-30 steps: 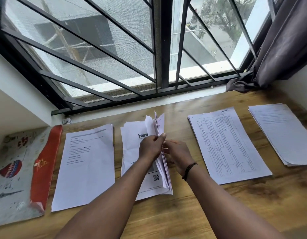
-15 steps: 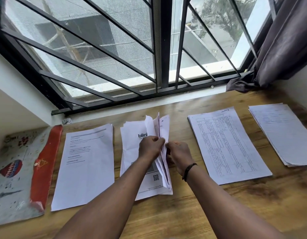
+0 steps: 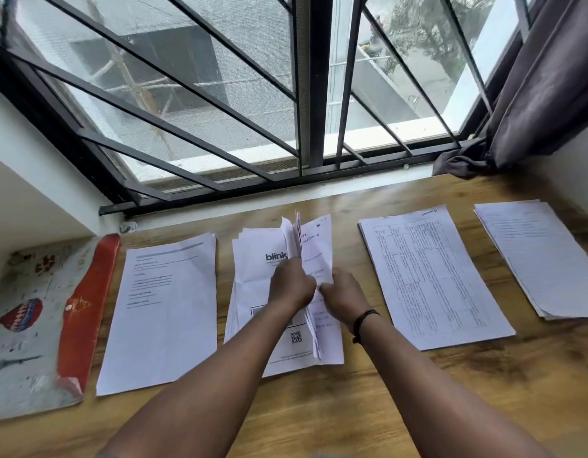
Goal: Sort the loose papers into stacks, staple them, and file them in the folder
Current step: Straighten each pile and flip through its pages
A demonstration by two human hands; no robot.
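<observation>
Fingers (image 3: 294,264) of both hands grip the fanned, upright sheets of the middle stack (image 3: 253,292).

Home study nook (likely); barred window (image 3: 220,104); curtain (image 3: 534,84); wooden desk (image 3: 418,391)

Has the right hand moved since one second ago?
Yes. The right hand has shifted slightly right, toward the table-printed sheet, spreading a page open.
</observation>
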